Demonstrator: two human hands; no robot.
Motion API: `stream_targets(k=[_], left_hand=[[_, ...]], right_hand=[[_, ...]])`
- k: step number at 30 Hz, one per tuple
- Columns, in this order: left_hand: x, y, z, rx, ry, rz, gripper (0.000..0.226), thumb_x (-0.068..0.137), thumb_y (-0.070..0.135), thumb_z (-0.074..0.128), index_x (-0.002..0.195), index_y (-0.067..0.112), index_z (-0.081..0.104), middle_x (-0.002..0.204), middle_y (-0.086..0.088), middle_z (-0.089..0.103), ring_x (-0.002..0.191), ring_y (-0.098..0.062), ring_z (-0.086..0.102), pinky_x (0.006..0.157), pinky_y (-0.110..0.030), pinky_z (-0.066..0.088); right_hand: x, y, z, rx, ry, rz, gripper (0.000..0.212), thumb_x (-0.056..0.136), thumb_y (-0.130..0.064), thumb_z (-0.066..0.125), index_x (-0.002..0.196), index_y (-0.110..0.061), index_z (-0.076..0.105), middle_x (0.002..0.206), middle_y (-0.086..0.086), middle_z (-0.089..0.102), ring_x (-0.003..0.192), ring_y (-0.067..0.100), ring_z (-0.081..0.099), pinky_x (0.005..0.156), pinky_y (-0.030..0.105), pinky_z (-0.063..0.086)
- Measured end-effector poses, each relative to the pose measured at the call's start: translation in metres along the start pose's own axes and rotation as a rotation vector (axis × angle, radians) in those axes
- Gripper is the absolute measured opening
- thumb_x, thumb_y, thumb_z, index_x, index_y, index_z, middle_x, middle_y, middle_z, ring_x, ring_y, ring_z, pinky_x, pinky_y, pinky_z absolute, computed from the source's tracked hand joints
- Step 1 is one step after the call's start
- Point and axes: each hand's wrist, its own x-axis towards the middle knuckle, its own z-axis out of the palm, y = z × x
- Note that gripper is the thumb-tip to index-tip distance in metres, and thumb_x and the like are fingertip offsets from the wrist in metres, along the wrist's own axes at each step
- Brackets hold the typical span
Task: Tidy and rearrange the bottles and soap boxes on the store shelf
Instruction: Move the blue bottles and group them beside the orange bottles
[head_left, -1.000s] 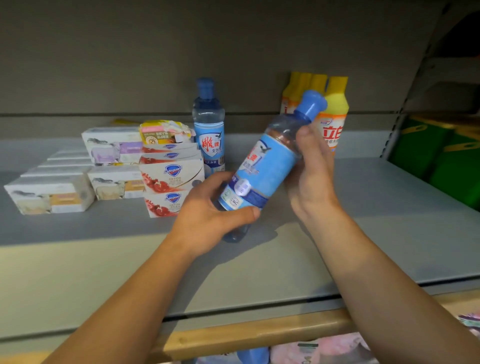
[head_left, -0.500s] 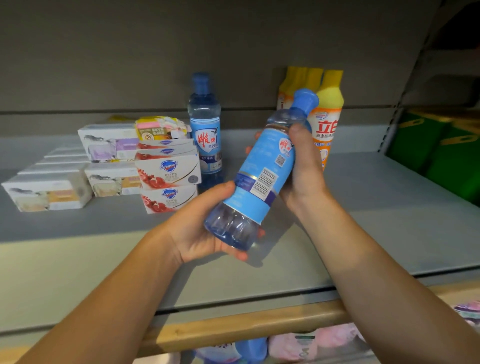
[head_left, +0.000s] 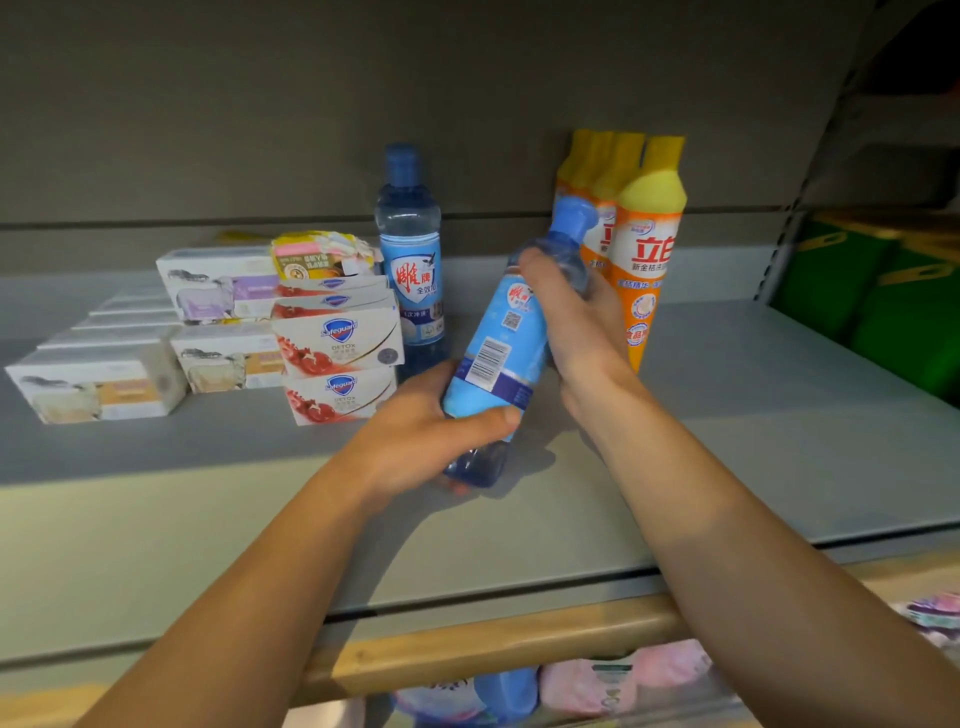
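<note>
A blue bottle (head_left: 501, 358) with a blue cap is tilted above the grey shelf (head_left: 753, 441), barcode side facing me. My left hand (head_left: 431, 436) grips its lower part, thumb across the label. My right hand (head_left: 576, 322) grips its neck and shoulder. A second blue bottle (head_left: 412, 265) stands upright behind. Orange bottles with yellow tops (head_left: 644, 244) stand in a row at the back right. Stacked Safeguard soap boxes (head_left: 340, 358) sit left of the bottles, with white soap boxes (head_left: 98, 387) further left.
A crumpled yellow and pink packet (head_left: 317, 257) lies on top of the soap stack. Green packs (head_left: 893, 306) fill the neighbouring bay at the right. A wooden rail (head_left: 488, 649) edges the shelf front, with pink and blue goods on the shelf below.
The bottle has been rotated in my hands, so the barcode side now faces me. My left hand shifted from cupping the base to gripping the lower label. The bottle's base has come down towards the shelf.
</note>
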Motion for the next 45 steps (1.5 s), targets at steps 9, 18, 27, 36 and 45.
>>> stream_targets(k=[9, 18, 27, 36, 45], left_hand=[[-0.005, 0.014, -0.005, -0.692, -0.247, -0.364, 0.054, 0.061, 0.05, 0.072, 0.095, 0.008, 0.075, 0.101, -0.024, 0.07, 0.084, -0.042, 0.07, 0.052, -0.037, 0.057], [-0.003, 0.012, -0.002, -0.741, -0.289, -0.294, 0.046, 0.064, 0.051, 0.067, 0.088, 0.013, 0.078, 0.095, -0.022, 0.071, 0.076, -0.034, 0.072, 0.056, -0.033, 0.058], [0.0, 0.004, 0.018, 0.054, 0.318, 0.116, 0.059, 0.055, 0.058, 0.069, 0.103, 0.029, 0.053, 0.096, 0.009, 0.067, 0.085, -0.007, 0.066, 0.077, -0.033, 0.056], [-0.008, 0.001, 0.027, -0.369, -0.071, 0.259, 0.03, 0.071, 0.035, 0.071, 0.101, 0.028, 0.072, 0.103, 0.0, 0.074, 0.099, -0.019, 0.069, 0.087, -0.034, 0.054], [0.01, 0.026, 0.052, 0.06, 0.027, 0.194, 0.018, 0.091, 0.021, 0.064, 0.108, 0.024, 0.066, 0.101, 0.001, 0.073, 0.101, -0.019, 0.067, 0.088, -0.033, 0.052]], right_hand=[[0.015, 0.002, 0.014, -0.073, -0.174, 0.231, 0.057, 0.073, -0.052, 0.069, 0.116, -0.016, 0.062, 0.102, 0.009, 0.074, 0.087, 0.024, 0.074, 0.081, 0.047, 0.06], [0.008, -0.018, 0.015, -0.321, -0.097, 0.237, 0.057, 0.063, -0.058, 0.068, 0.1, -0.015, 0.065, 0.086, 0.006, 0.075, 0.07, 0.021, 0.075, 0.072, 0.047, 0.062], [-0.025, -0.046, 0.017, -0.65, 0.158, -0.424, 0.054, 0.065, -0.062, 0.071, 0.102, -0.032, 0.045, 0.094, -0.012, 0.066, 0.083, 0.008, 0.065, 0.069, 0.028, 0.052], [-0.071, -0.061, -0.014, -0.554, -0.067, -0.41, 0.07, 0.066, -0.036, 0.081, 0.122, -0.032, 0.039, 0.105, -0.01, 0.068, 0.086, 0.002, 0.068, 0.074, 0.024, 0.058], [-0.084, -0.087, -0.108, -0.564, 0.229, -0.442, 0.075, 0.058, -0.045, 0.081, 0.121, -0.035, 0.041, 0.099, -0.023, 0.066, 0.086, -0.002, 0.068, 0.076, 0.03, 0.059]])
